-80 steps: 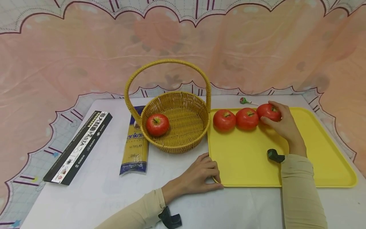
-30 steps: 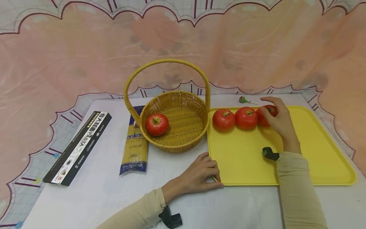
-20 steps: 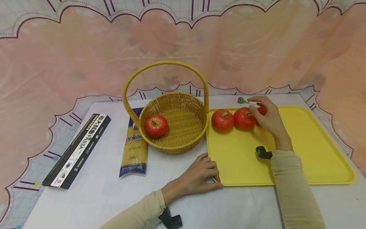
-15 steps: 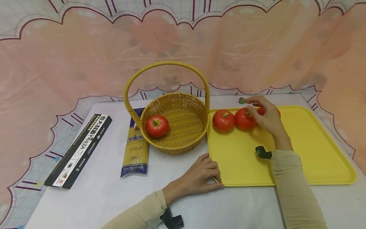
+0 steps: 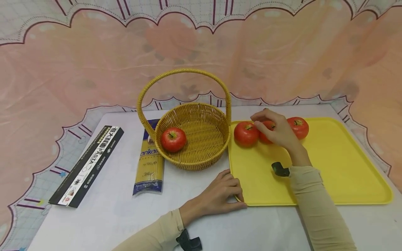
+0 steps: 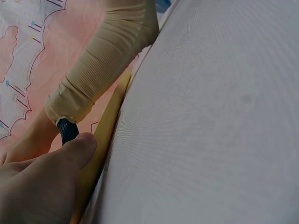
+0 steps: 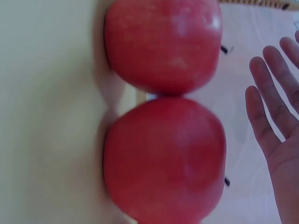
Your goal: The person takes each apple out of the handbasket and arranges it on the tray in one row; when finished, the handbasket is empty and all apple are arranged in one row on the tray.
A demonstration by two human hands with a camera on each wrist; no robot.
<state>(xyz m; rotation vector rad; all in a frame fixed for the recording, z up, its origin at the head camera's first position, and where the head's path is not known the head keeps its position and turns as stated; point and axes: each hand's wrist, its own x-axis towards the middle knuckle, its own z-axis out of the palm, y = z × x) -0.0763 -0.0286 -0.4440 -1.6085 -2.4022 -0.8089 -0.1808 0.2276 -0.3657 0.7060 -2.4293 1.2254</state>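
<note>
My right hand hovers over the middle red apple, partly covering it. In the right wrist view the fingers are spread with nothing between them, beside two large apples. Another apple sits left of this hand, and one more apple sits right of it, all along the back of the yellow tray. My left hand holds the tray's front left corner, its thumb along the front edge in the left wrist view. The lollipop seen earlier behind the tray is hidden.
A yellow wicker basket with a tall handle stands left of the tray, with one apple inside. A bag of pasta lies partly under it, and a black-and-white pasta box lies farther left on the white table.
My right hand has let go of the rightmost apple and moved left over the middle one, passing in front of the lollipop. The left hand stays at the tray corner.
</note>
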